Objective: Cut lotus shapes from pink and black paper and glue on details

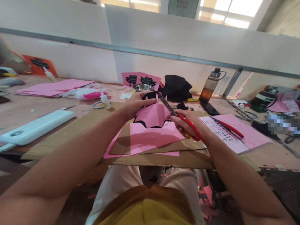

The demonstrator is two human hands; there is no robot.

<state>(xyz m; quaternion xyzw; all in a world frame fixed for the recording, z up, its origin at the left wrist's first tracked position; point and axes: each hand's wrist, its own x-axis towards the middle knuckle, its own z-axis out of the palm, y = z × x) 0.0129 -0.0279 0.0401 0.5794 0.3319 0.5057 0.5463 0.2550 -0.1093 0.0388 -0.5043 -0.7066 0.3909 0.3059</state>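
Plainly, left fingers (150, 101) pinch pink-and-black sheets (152, 114) while right fingers (176, 120), seemingly curled, hold scissors (169, 107).

Craft workshop, long bench (257, 156), white partition (145, 62) behind it, stacked pink sheets (51, 88), glue bottle (105, 101), scissors (173, 112), cardboard (159, 160), pink scraps (207, 208) down on the floor.

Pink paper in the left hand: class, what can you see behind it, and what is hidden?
Black material shows behind the pink paper, along its lower edge and beside the left hand. Whatever lies behind its middle cannot be seen because the paper covers it.
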